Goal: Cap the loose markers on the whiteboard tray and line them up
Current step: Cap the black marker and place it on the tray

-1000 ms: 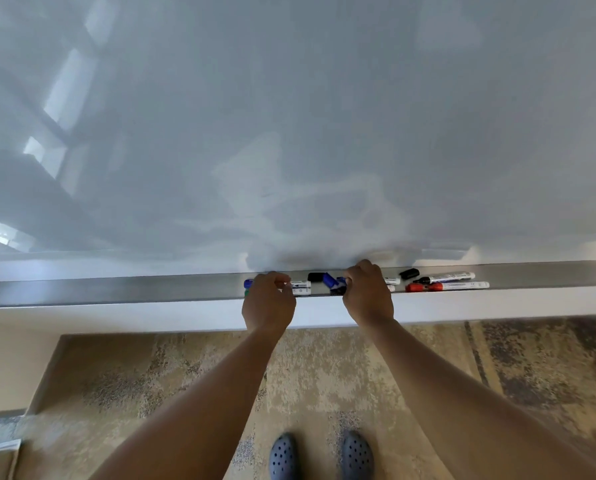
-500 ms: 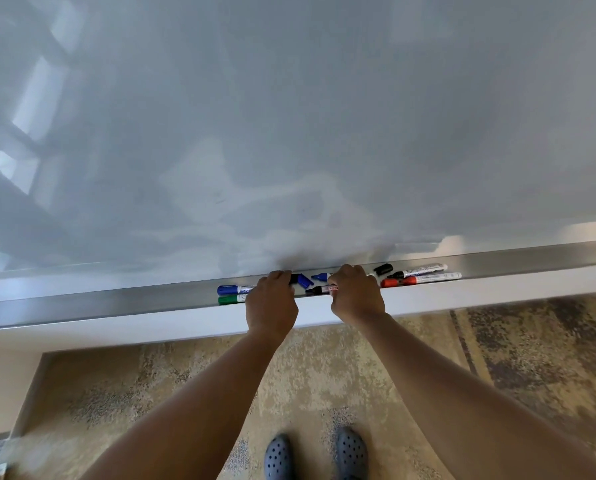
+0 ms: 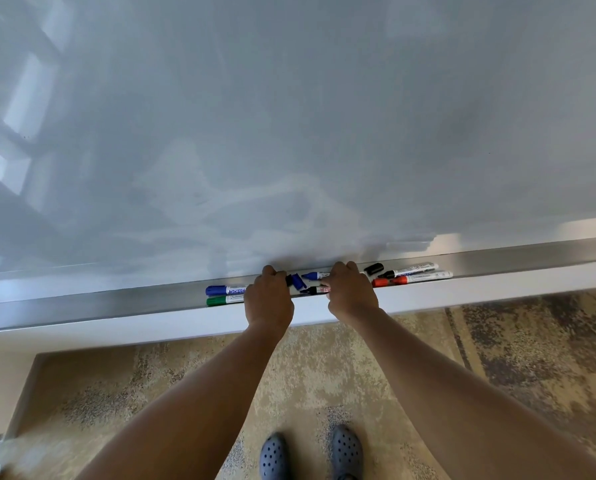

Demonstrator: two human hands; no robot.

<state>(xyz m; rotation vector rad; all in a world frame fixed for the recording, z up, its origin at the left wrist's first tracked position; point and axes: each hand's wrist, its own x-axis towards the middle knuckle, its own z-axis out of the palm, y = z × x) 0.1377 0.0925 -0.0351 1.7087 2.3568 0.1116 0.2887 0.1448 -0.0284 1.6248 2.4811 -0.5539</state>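
The metal whiteboard tray [image 3: 116, 308] runs across the view. My left hand [image 3: 269, 299] is curled over it, fingertips pinching a black cap [image 3: 288, 279]. My right hand [image 3: 350, 294] grips an uncapped black marker [image 3: 313, 290], tip pointing left at the cap. Between my hands lie a loose blue cap [image 3: 299, 282] and an uncapped blue marker [image 3: 315, 275]. A capped blue marker [image 3: 220, 290] and a capped green marker [image 3: 220, 301] lie left of my left hand, their right ends hidden under it.
Right of my right hand lie another black cap [image 3: 373, 268], an uncapped black marker [image 3: 409, 270] and a red marker [image 3: 412, 279]. The whiteboard [image 3: 289, 133] rises behind the tray. Patterned carpet [image 3: 497, 341] and my shoes [image 3: 276, 459] are below.
My right hand has let go of the blue marker and its cap, and now holds the black marker. My left hand has closed on the black cap. The view has shifted.
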